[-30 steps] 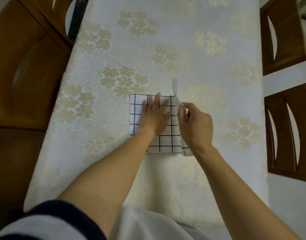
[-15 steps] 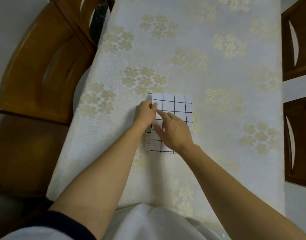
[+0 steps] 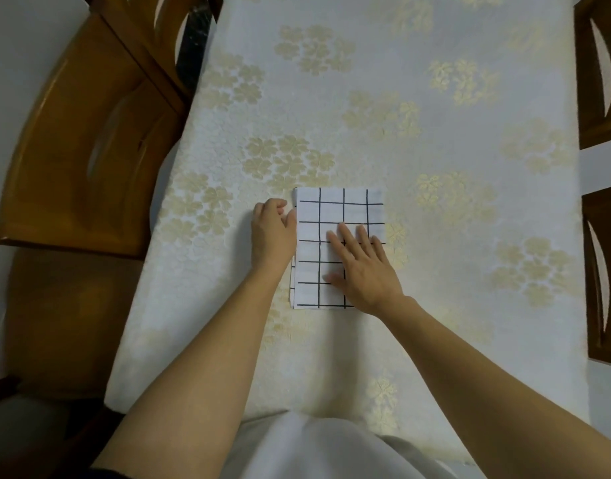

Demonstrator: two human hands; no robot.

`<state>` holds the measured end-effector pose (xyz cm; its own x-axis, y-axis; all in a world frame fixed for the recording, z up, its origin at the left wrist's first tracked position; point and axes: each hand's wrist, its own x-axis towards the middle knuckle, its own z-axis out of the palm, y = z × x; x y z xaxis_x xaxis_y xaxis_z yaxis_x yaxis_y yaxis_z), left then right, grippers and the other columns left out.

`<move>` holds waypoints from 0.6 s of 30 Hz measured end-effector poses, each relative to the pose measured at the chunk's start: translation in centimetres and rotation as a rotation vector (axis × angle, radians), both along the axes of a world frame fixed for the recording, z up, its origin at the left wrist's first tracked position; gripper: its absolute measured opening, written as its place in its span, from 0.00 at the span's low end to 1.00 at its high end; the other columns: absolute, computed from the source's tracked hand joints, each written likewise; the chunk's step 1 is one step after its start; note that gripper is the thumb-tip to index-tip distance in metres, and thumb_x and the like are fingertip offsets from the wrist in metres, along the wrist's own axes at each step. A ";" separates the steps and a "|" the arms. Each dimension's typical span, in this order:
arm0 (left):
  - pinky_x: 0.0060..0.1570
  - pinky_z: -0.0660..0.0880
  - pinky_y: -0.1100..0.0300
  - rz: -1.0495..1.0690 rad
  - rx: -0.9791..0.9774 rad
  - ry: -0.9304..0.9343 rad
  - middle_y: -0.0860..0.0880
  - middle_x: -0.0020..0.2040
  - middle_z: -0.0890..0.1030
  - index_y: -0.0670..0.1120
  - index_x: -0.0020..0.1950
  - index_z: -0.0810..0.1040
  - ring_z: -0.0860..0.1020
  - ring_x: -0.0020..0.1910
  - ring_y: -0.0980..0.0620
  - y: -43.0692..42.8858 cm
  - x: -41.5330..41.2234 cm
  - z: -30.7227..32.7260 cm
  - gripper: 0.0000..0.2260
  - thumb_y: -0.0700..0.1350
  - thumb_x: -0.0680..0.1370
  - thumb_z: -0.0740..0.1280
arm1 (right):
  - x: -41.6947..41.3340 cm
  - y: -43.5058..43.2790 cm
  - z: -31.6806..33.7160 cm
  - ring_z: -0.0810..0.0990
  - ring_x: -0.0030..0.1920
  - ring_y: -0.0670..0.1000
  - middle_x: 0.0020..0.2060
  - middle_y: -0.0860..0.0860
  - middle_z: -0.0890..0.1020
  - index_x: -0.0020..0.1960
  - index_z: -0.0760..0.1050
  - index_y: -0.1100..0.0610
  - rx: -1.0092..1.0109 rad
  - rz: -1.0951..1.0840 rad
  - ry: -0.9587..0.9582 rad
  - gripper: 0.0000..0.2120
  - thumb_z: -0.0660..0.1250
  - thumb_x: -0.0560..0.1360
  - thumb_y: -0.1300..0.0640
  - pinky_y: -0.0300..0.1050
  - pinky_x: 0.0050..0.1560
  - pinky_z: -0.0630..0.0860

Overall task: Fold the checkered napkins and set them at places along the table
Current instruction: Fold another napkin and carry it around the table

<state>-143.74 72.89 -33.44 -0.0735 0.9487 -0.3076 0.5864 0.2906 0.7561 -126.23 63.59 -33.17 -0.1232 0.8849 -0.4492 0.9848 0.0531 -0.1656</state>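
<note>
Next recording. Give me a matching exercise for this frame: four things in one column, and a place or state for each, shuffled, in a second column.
1. white napkin with black grid lines
2. left hand
3. right hand
4. cream tablecloth with gold flowers

a. flat, fingers spread, on the napkin
b. folded, lying flat
c. spread under the napkin
d. fingers curled, at the napkin's left edge

Pairs: 1-b, 2-d, 3-a, 4-c

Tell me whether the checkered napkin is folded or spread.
Folded: the checkered napkin shows a second layer's edge peeking out along its left side.
</note>
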 end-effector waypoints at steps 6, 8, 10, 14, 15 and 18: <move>0.54 0.77 0.67 0.049 0.053 -0.045 0.48 0.62 0.76 0.44 0.67 0.78 0.78 0.52 0.56 -0.7 -0.9 -0.8 0.13 0.42 0.83 0.66 | -0.9 0.2 -0.3 0.35 0.80 0.59 0.81 0.50 0.37 0.82 0.37 0.48 -0.014 -0.014 0.013 0.37 0.50 0.82 0.34 0.56 0.79 0.37; 0.59 0.79 0.58 0.043 0.048 -0.048 0.47 0.62 0.76 0.44 0.68 0.77 0.77 0.53 0.55 -0.7 -0.9 -0.7 0.14 0.42 0.82 0.66 | -1.0 0.2 -0.4 0.34 0.80 0.59 0.81 0.50 0.36 0.82 0.37 0.48 -0.011 -0.016 0.011 0.37 0.49 0.82 0.34 0.57 0.79 0.37; 0.60 0.77 0.58 0.001 0.092 0.002 0.47 0.64 0.74 0.44 0.70 0.75 0.76 0.56 0.53 -1.0 -0.5 -0.3 0.15 0.42 0.83 0.66 | -0.9 0.2 -0.4 0.34 0.80 0.59 0.81 0.50 0.36 0.82 0.37 0.48 -0.014 -0.012 0.007 0.37 0.50 0.82 0.35 0.57 0.80 0.38; 0.73 0.66 0.52 -0.391 0.422 0.248 0.45 0.71 0.74 0.43 0.73 0.73 0.69 0.73 0.45 -1.0 2.3 0.2 0.18 0.38 0.82 0.64 | -0.9 0.0 -0.7 0.37 0.81 0.57 0.82 0.50 0.41 0.83 0.40 0.51 0.075 -0.036 0.065 0.37 0.52 0.83 0.35 0.56 0.80 0.39; 0.76 0.63 0.52 -0.501 0.432 0.243 0.45 0.73 0.73 0.43 0.74 0.72 0.67 0.75 0.45 -0.6 3.3 0.4 0.20 0.36 0.82 0.63 | -0.9 -0.1 -0.8 0.40 0.81 0.56 0.82 0.51 0.44 0.83 0.43 0.54 0.136 -0.070 0.088 0.36 0.53 0.83 0.37 0.55 0.80 0.41; 0.78 0.53 0.56 -0.755 0.434 0.231 0.45 0.77 0.69 0.43 0.78 0.67 0.62 0.79 0.46 0.7 6.5 0.6 0.25 0.31 0.81 0.61 | -0.4 -0.7 -0.6 0.50 0.81 0.56 0.81 0.56 0.55 0.81 0.54 0.60 0.302 -0.235 0.132 0.30 0.54 0.85 0.47 0.56 0.81 0.50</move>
<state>-137.20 73.63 -32.84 0.6004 0.7990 0.0339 0.6565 -0.5166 0.5497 -126.64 62.88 -33.77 0.0589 0.9857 -0.1580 0.9472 -0.1052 -0.3029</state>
